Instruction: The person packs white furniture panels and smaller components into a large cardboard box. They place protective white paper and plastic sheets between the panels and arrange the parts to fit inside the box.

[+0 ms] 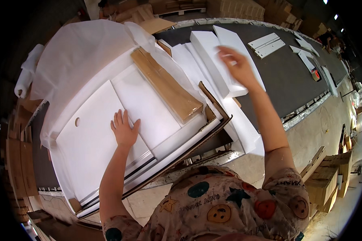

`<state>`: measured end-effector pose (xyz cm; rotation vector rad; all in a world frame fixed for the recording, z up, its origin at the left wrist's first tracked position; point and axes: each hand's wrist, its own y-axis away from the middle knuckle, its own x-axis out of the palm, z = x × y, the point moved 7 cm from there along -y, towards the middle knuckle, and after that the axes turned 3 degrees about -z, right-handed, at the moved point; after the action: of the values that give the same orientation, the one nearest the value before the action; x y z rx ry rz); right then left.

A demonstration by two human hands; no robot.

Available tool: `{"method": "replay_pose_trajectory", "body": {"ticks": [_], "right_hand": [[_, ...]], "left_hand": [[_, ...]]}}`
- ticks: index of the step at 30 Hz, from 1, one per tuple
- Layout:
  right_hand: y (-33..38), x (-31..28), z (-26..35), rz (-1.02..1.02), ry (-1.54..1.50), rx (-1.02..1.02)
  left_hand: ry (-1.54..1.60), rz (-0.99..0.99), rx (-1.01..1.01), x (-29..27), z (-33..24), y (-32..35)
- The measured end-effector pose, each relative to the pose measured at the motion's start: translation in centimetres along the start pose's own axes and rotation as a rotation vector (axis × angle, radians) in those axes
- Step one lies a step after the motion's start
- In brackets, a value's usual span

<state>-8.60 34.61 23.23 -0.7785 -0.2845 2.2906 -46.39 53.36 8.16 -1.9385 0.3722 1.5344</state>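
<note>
My left hand (pixel 124 130) lies flat, fingers spread, on a white panel (pixel 92 140) inside an open cardboard box (pixel 213 128). A long brown wrapped bundle (pixel 167 84) rests diagonally on the white panels, to the upper right of that hand. My right hand (pixel 238 66) reaches out to the white foam blocks (pixel 213 56) stacked beside the box on the dark conveyor belt (pixel 281 80). Its fingers rest on the top foam block; whether they grip it I cannot tell. White wrapping sheet (pixel 80 52) is folded back over the box's far side.
Small white foam strips (pixel 267 44) and more pieces (pixel 305 54) lie farther along the belt. A roll of white sheet (pixel 26 72) stands at the left. Stacked cardboard (pixel 22 160) sits left of the box, and cardboard boxes (pixel 328 176) stand on the floor at right.
</note>
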Motion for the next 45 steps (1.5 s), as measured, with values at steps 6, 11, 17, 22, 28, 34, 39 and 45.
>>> {"method": "replay_pose_trajectory", "body": {"ticks": [6, 11, 17, 22, 28, 34, 39, 45], "right_hand": [[9.4, -22.8, -33.3, -0.565, 0.742, 0.622], [12.7, -13.7, -30.1, -0.39, -0.565, 0.954], [12.9, -15.7, -31.9, -0.401, -0.866, 0.749], [20.5, -20.3, -31.4, -0.457, -0.705, 0.786], [26.4, -24.6, -33.0, -0.529, -0.71, 0.825], [26.9, -27.6, -34.9, -0.413, -0.452, 0.827], [25.0, -26.0, -36.2, -0.202, -0.242, 0.831], [25.1, -27.5, -37.1, -0.213, -0.118, 0.79]], "left_hand": [[0.06, -0.018, 0.053, 0.9, -1.9, -1.8], [-0.045, -0.049, 0.045, 0.5, 0.1, -0.5], [0.443, 0.019, -0.273, 1.2, -2.4, -4.3], [0.793, 0.168, -0.458, 0.5, -13.8, -7.1], [0.484, 0.205, -0.514, 3.3, -15.3, -12.2], [0.361, 0.248, -0.444, 6.2, -13.9, -14.1], [0.229, 0.333, -0.437, 3.3, -15.6, -12.9], [0.249, 0.298, -0.445, 0.1, -19.2, -9.0]]}}
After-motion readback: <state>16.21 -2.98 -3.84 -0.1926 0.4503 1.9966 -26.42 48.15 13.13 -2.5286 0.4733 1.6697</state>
